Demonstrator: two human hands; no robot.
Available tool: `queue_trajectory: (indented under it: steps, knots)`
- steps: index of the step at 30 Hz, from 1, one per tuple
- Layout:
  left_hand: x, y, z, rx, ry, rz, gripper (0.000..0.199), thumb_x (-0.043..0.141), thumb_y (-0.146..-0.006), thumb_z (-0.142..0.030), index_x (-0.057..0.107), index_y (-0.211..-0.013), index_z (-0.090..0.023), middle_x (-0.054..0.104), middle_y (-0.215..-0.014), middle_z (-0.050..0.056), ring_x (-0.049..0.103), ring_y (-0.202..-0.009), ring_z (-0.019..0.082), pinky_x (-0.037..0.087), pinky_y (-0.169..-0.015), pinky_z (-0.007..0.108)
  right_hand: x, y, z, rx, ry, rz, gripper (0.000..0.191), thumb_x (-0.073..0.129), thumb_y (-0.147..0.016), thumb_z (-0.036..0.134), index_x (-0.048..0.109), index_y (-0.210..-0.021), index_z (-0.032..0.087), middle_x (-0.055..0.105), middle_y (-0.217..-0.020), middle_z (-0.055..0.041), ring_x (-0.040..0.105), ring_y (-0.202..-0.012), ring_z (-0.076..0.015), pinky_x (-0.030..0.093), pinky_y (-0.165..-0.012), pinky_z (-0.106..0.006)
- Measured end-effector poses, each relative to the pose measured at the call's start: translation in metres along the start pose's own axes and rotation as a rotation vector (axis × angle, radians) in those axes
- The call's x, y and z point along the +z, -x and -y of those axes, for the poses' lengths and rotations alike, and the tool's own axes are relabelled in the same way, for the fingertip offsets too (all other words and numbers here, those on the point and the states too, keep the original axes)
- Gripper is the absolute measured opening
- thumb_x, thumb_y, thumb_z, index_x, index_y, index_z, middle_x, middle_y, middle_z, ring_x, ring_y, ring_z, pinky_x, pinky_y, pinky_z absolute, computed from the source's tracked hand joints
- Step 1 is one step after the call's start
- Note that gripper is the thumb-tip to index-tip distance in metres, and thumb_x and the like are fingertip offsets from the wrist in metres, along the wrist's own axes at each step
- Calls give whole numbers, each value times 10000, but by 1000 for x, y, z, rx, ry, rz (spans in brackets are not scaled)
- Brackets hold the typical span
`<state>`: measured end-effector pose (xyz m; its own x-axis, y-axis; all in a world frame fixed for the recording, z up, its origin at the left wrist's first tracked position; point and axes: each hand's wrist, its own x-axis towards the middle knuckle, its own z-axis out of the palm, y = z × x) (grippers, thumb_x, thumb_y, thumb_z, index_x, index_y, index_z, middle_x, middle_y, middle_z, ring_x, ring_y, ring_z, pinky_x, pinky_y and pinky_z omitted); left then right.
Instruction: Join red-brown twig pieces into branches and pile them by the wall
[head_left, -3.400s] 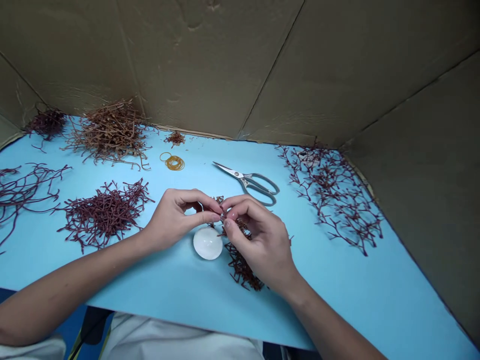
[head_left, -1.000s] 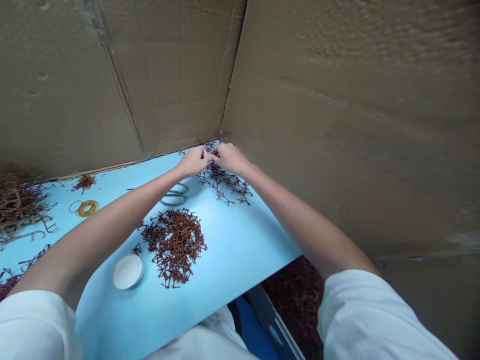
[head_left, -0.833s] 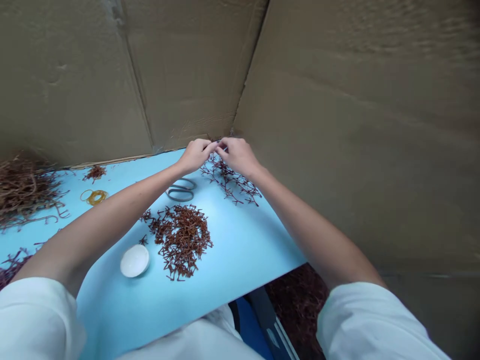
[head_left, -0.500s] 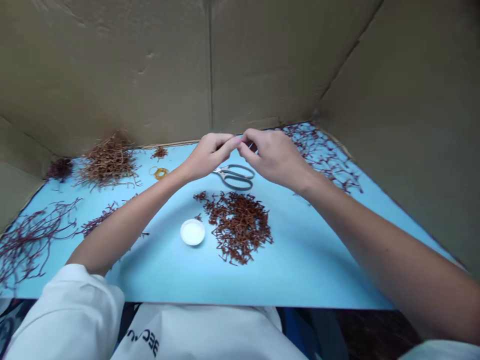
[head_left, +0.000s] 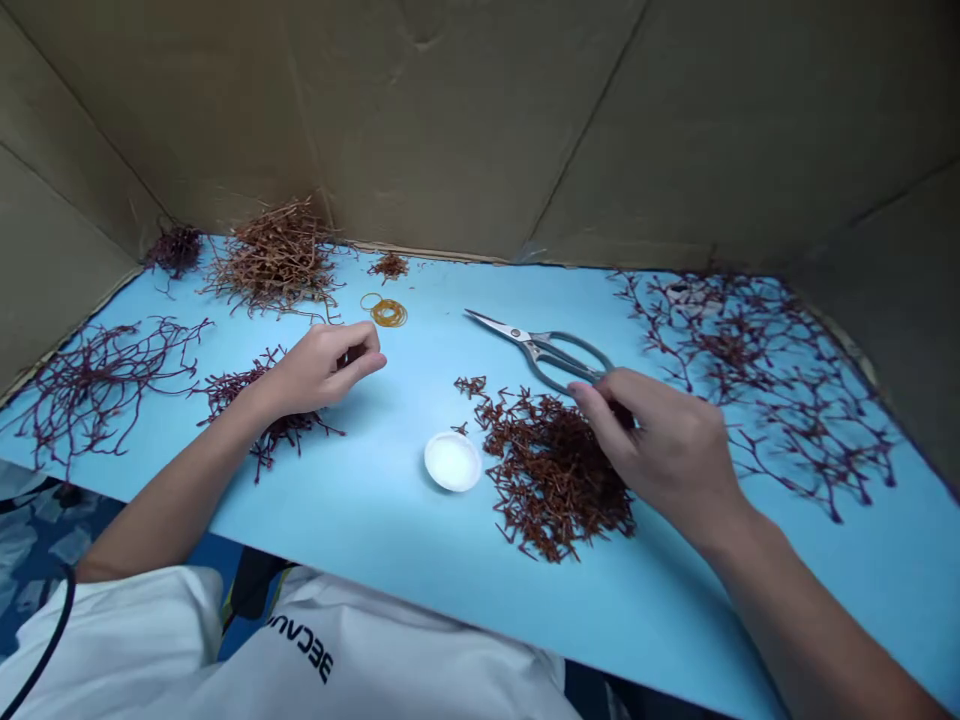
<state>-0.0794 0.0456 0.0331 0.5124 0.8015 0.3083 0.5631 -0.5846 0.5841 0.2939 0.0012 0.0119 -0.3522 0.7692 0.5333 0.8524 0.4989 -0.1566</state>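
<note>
My right hand (head_left: 664,440) is closed in a pinch at the grey handles of the scissors (head_left: 555,350), over the right edge of a pile of short reddish-brown twig pieces (head_left: 555,475). The scissors' blades point up and left. My left hand (head_left: 326,368) hovers with curled fingers above a small heap of dark red twigs (head_left: 292,428); whatever its fingers hold, if anything, is hidden. Between the hands, a small white dish (head_left: 452,461) sits beside the brown pile.
Yellow rubber bands (head_left: 388,312) and a brown twig bundle (head_left: 277,255) lie at the back left. Long purple twigs (head_left: 105,385) spread at the far left, branching ones (head_left: 787,390) at the right. Cardboard walls (head_left: 450,130) enclose the blue table (head_left: 375,520).
My hands, earlier together above the scissors, have come apart: the left is over the dark red heap, the right at the scissors' handles. The view has turned, showing more of the right-hand twigs.
</note>
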Motion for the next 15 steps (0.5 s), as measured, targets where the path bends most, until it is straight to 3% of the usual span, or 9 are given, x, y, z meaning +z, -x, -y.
queue_trajectory:
  steps: [3, 5, 10, 15]
  knots:
    - [-4, 4, 8, -54, 53, -42, 150, 667, -968, -329, 678, -872, -214, 693, -784, 16, 579, -639, 134, 438, -618, 244, 5, 3, -4, 15, -32, -103, 157, 608, -1014, 304, 582, -866, 259, 679, -730, -21, 630, -583, -194, 475, -599, -321]
    - [-6, 7, 14, -41, 62, -76, 107, 706, -955, -318, 727, -931, -216, 757, -879, 43, 654, -708, 148, 504, -687, 248, 8, 4, -7, 34, -6, -164, 35, 646, -983, 259, 633, -1009, 278, 750, -847, -44, 697, -638, -218, 535, -631, -339]
    - [-2, 11, 18, 9, -23, -160, 138, 680, -1004, -311, 755, -926, -224, 775, -893, 51, 691, -809, 173, 526, -805, 273, 11, 5, -16, -6, 71, -220, 163, 681, -961, 214, 697, -1065, 339, 789, -863, -55, 745, -673, -258, 568, -608, -379]
    - [8, 10, 7, -32, -55, -290, 465, 533, -1075, -495, 632, -714, -220, 655, -670, 40, 569, -610, 165, 472, -655, 285, 14, 10, -17, -29, 68, -227, 222, 672, -970, 181, 737, -1073, 367, 836, -902, -47, 807, -773, -269, 612, -645, -380]
